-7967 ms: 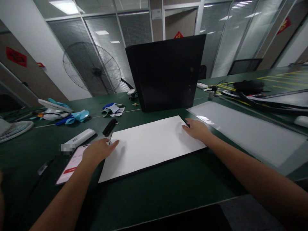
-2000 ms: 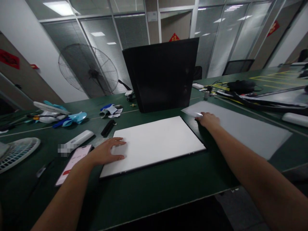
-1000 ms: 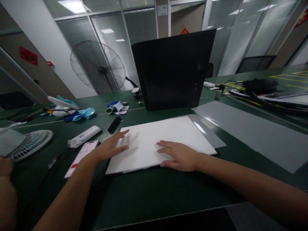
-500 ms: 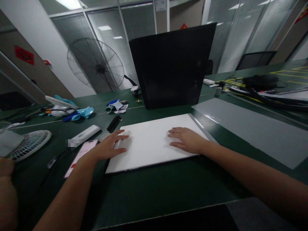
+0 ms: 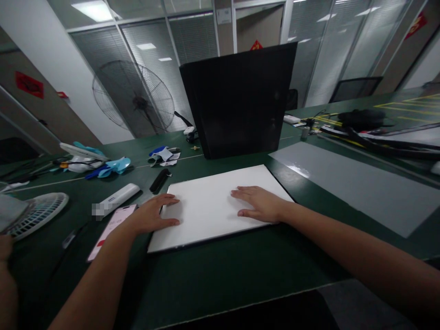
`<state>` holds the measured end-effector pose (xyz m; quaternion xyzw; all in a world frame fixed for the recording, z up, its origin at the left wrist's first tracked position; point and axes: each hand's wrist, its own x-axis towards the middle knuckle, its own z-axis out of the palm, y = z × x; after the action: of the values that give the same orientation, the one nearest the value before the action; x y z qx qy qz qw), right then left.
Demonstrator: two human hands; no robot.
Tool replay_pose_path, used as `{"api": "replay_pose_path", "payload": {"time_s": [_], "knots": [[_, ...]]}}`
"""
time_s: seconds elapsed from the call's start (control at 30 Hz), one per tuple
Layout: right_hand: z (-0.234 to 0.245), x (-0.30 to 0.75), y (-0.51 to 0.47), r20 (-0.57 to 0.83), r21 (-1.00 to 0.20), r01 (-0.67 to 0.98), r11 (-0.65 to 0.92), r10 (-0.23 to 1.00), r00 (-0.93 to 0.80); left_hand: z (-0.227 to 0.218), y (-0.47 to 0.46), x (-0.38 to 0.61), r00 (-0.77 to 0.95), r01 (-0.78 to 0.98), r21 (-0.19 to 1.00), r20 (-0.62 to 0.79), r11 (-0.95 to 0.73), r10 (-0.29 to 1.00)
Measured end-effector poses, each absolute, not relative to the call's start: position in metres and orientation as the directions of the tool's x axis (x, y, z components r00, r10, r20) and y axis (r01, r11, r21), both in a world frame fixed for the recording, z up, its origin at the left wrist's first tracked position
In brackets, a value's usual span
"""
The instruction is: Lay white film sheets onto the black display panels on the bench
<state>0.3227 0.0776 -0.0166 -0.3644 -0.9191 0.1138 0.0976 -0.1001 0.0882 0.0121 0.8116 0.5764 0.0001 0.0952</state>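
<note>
A white rectangular board or stack of sheets (image 5: 206,215) with a thin dark edge lies flat on the green table in front of me. My left hand (image 5: 153,214) is over its left edge, fingers spread and thumb stretched inward. Over the right part is my right hand (image 5: 259,205), palm down with its fingers extended to the left. Both hands seem to rest lightly on the white surface or just above it; contact is hard to make out. Neither holds anything. A pink-white smartphone (image 5: 112,231) lies beside my left forearm.
A black panel (image 5: 240,105) stands upright behind the board. To the right lies a translucent sheet (image 5: 357,192). On the left are a white elongated device (image 5: 122,197), a small black object (image 5: 159,180), a white fan grille (image 5: 44,211) and another person's arm (image 5: 6,284).
A translucent strip that showed along the board's right edge is no longer visible; a dark edge shows there now. My right hand has shifted slightly left. The camera view has tilted a little.
</note>
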Motion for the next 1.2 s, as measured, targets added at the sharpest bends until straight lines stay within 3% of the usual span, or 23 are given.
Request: {"api": "replay_pose_path", "payload": {"time_s": [0.1,0.23,0.33,0.43,0.53,1.2], "knots": [[-0.017,0.345,0.100,0.218,-0.182,0.781,0.598,0.799,-0.561,0.011,0.090,-0.101,0.338,0.936,0.144,-0.112,-0.321,0.935],[-0.023,0.424,0.139,0.386,-0.093,0.990,0.102,0.921,-0.059,0.014,0.089,-0.096,0.326,0.942,0.126,-0.141,-0.310,0.935],[-0.038,0.488,0.157,0.324,-0.141,0.944,-0.299,0.887,0.329,0.016,0.086,-0.093,0.325,0.943,0.126,-0.148,-0.308,0.934],[-0.055,0.522,0.164,0.143,-0.190,0.834,-0.517,0.826,0.545,0.017,0.085,-0.093,0.317,0.946,0.117,-0.148,-0.302,0.937],[-0.063,0.526,0.167,0.075,-0.200,0.823,-0.532,0.829,0.554,0.017,0.085,-0.093,0.298,0.953,0.106,-0.151,-0.284,0.943],[-0.063,0.515,0.164,0.108,-0.179,0.849,-0.498,0.847,0.520,0.011,0.088,-0.099,0.308,0.947,0.138,-0.133,-0.290,0.942]]}}
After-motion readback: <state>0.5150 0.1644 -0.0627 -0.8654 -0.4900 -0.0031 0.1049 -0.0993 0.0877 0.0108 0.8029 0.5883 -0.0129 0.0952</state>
